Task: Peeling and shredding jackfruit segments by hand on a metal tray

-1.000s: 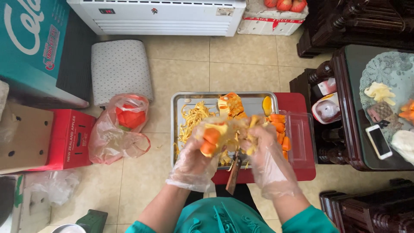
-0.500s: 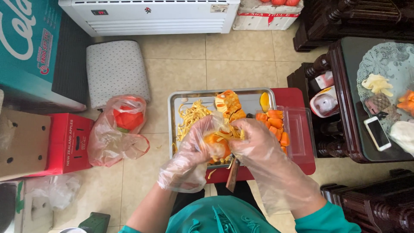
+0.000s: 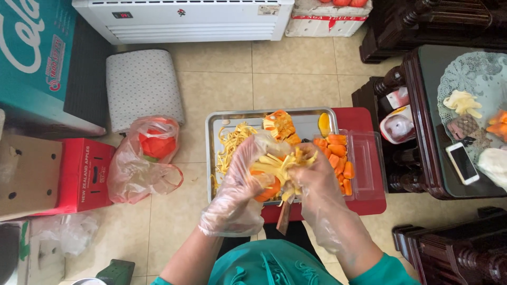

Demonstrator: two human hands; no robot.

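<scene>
two gloved hands meet at frame centre over the tray (image 3: 219,119), both working one fruit chunk (image 3: 274,171). your left hand (image 3: 237,190) is curled under and around it, fingers closed on the orange flesh at the bottom. your right hand (image 3: 311,182) is clamped on the yellow fibres at the chunk's top right, pinching them. so the chunk sits between both palms, left of the right hand, low in the left hand's cup, above the tray's lower edge.

risks as i judge them: gloves look loose and slick, so the chunk could slip out of the left hand and drop past the tray edge onto the floor. a knife (image 3: 283,217) lies just under your hands, partly hidden, blade direction unclear; a slip downward could meet it. fibres tearing unevenly could fling bits toward the clear box (image 3: 364,158) of orange pieces (image 3: 338,153) at centre right. fibre pile (image 3: 232,145) sits upper left in the tray. red bag (image 3: 150,153) at left, well apart.
</scene>
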